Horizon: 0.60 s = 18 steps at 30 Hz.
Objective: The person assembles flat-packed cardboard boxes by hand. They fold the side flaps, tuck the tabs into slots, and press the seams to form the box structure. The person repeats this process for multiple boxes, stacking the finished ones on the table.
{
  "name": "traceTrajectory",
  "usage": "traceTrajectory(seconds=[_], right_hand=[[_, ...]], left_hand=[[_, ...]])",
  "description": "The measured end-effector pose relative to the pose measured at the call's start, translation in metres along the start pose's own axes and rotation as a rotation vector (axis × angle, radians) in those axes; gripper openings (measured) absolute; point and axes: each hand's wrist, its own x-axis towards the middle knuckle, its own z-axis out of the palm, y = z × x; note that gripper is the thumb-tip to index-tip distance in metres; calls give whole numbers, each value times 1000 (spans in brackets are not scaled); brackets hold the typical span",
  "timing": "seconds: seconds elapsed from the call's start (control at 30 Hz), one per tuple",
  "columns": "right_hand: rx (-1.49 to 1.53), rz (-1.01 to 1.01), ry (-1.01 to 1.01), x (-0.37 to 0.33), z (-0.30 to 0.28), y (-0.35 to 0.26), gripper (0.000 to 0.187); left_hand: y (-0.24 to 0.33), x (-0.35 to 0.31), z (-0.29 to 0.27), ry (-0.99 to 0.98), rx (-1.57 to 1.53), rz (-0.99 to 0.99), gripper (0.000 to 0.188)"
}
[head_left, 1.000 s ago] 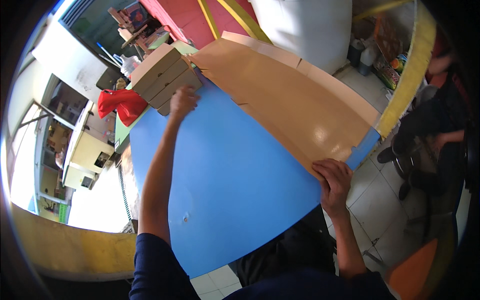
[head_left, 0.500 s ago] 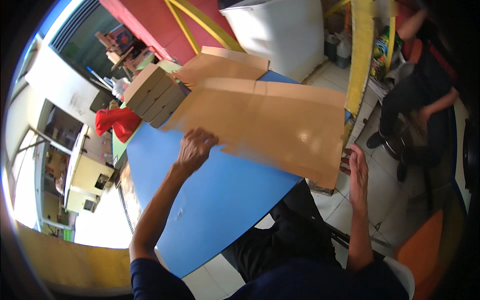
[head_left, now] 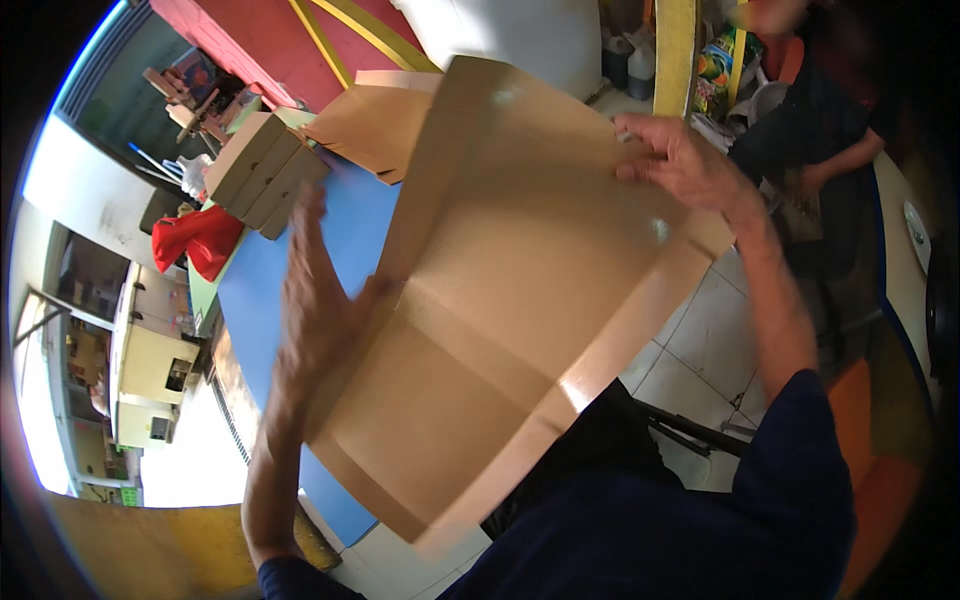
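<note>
A large brown cardboard box blank (head_left: 510, 240), creased into panels with its edge flaps slightly raised, is tilted up in front of me above the near edge of the table. At its left edge is my left hand (head_left: 325, 290), blurred, its fingers stretched upward and the thumb against the cardboard. My right hand (head_left: 690, 165) is closed on the upper right edge with bent fingers. Beyond the blank, another flat brown cardboard piece (head_left: 375, 125) lies on the blue table (head_left: 255, 305). Folded cardboard boxes (head_left: 265, 175) are stacked at the table's far left.
A red bag (head_left: 200, 240) is beside the stacked boxes. Behind the table stand a large white container (head_left: 520, 35) and a yellow post (head_left: 676, 60). To the right, a seated person in dark clothes (head_left: 815, 140) is close by. An orange chair (head_left: 865, 480) is near my right elbow.
The box blank has come up off the table toward me and turned. My right hand has moved up to its far edge, and the left hand's fingers have straightened beside it.
</note>
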Motion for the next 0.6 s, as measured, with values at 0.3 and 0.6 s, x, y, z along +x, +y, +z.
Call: traceTrajectory(seconds=[0.3,0.6], right_hand=[[-748,-605,503,39,-64,-171,23],[-897,-585,509,54,-77,-157,28]], left_hand=[[71,122,-62,185,-471,155,43],[51,110,-41,167,-1111,112,28]])
